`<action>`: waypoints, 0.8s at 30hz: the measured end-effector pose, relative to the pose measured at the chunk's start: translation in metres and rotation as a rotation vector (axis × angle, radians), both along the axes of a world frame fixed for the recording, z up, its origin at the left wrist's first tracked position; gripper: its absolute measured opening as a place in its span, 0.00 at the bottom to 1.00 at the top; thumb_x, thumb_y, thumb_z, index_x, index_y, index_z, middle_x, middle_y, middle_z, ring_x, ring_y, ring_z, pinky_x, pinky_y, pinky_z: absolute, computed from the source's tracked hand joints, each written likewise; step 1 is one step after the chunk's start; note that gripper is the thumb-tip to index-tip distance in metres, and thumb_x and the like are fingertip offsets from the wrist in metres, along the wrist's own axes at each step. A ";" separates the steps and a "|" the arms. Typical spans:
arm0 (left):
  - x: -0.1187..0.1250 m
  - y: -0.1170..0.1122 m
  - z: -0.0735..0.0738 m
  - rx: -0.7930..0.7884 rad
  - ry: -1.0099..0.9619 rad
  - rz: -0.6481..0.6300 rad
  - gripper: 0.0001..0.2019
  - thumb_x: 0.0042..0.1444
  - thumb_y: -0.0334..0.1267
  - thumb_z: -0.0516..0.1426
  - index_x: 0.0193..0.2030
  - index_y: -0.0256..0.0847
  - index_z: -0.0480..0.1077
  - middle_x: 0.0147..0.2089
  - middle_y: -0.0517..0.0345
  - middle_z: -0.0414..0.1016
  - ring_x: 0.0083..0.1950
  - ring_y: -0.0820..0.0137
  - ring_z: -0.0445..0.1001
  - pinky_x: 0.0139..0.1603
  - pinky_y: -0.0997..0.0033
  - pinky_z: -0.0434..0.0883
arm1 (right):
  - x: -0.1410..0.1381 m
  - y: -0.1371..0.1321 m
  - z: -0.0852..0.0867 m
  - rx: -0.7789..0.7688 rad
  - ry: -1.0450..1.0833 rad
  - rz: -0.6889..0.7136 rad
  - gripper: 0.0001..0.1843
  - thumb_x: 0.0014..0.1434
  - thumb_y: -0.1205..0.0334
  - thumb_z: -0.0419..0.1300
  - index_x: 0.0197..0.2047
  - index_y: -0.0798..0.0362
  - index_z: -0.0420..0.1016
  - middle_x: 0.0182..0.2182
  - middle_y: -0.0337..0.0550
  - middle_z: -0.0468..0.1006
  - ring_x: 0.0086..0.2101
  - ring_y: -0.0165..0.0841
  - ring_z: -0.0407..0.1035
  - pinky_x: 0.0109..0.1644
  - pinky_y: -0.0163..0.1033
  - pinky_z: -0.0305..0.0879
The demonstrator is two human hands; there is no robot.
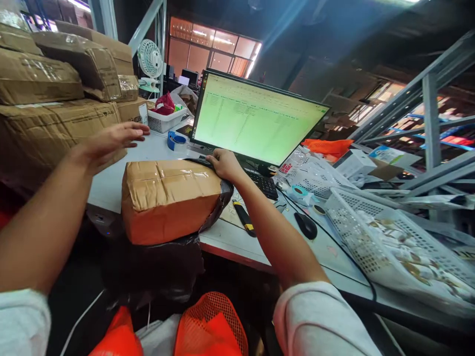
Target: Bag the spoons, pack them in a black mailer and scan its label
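A taped brown cardboard parcel (168, 198) lies at the near edge of the grey desk (111, 173), partly over black plastic wrap (159, 267). My right hand (222, 163) rests on the parcel's far right corner, fingers curled against it, just in front of the keyboard (264, 184). My left hand (111, 141) hovers above the desk left of the parcel, fingers stretched out flat, holding nothing. It points toward a blue tape dispenser (176, 141). A lit monitor (256, 118) with a green spreadsheet stands behind the parcel.
Stacked cardboard boxes (48, 99) fill the left. A white basket (165, 118) and a fan (150, 59) stand behind. A utility knife (244, 218), a mouse (306, 225), tape rolls and white mesh baskets (393, 242) lie to the right. Grey metal shelving (430, 109) rises at right.
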State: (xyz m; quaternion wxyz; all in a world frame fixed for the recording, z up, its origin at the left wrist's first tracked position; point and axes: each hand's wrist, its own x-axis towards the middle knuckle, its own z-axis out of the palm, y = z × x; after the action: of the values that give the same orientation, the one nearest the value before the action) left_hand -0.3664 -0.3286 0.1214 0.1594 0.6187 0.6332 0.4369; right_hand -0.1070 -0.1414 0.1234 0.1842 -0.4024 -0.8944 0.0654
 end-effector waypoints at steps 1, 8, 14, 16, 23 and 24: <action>0.011 -0.003 0.007 0.012 0.029 0.030 0.29 0.71 0.56 0.52 0.69 0.39 0.68 0.69 0.50 0.71 0.67 0.57 0.70 0.71 0.49 0.67 | 0.001 -0.003 0.001 0.007 -0.034 -0.009 0.17 0.75 0.53 0.58 0.39 0.57 0.75 0.38 0.52 0.79 0.38 0.38 0.68 0.42 0.39 0.57; 0.099 -0.017 -0.021 -0.275 0.711 0.060 0.41 0.70 0.69 0.42 0.82 0.51 0.52 0.82 0.56 0.47 0.82 0.43 0.45 0.79 0.37 0.47 | 0.013 -0.030 0.014 0.100 -0.323 0.025 0.41 0.69 0.26 0.53 0.58 0.58 0.74 0.47 0.64 0.79 0.45 0.53 0.74 0.43 0.45 0.62; 0.092 -0.020 -0.029 -0.283 0.820 0.032 0.38 0.71 0.68 0.39 0.82 0.57 0.52 0.83 0.57 0.41 0.80 0.40 0.49 0.76 0.37 0.48 | 0.005 -0.009 0.017 0.110 -0.259 0.104 0.19 0.73 0.48 0.60 0.41 0.54 0.82 0.41 0.53 0.80 0.39 0.43 0.70 0.37 0.42 0.53; 0.092 -0.019 -0.027 -0.284 0.823 0.032 0.38 0.71 0.68 0.39 0.82 0.57 0.53 0.83 0.57 0.42 0.79 0.40 0.50 0.76 0.37 0.48 | 0.001 0.005 0.014 0.053 -0.172 0.143 0.16 0.72 0.52 0.62 0.36 0.54 0.80 0.36 0.49 0.78 0.35 0.38 0.66 0.36 0.42 0.51; 0.100 -0.022 -0.029 -0.288 0.859 0.055 0.38 0.71 0.67 0.36 0.81 0.55 0.56 0.83 0.57 0.45 0.78 0.38 0.51 0.75 0.37 0.48 | 0.003 0.042 -0.010 -0.201 0.083 0.236 0.22 0.68 0.56 0.63 0.23 0.56 0.70 0.19 0.37 0.58 0.27 0.30 0.52 0.34 0.41 0.46; 0.100 -0.024 -0.030 -0.284 0.863 0.062 0.38 0.71 0.67 0.36 0.81 0.55 0.56 0.83 0.57 0.45 0.78 0.38 0.50 0.75 0.37 0.48 | 0.004 0.043 -0.016 -0.236 0.107 0.231 0.23 0.67 0.57 0.63 0.22 0.56 0.68 0.19 0.37 0.56 0.27 0.30 0.51 0.34 0.41 0.46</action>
State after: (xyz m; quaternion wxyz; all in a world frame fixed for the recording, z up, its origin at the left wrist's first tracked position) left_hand -0.2662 -0.3521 0.0917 -0.0487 0.6970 0.7135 0.0526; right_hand -0.1026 -0.0985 0.1077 0.1741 -0.3117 -0.9097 0.2120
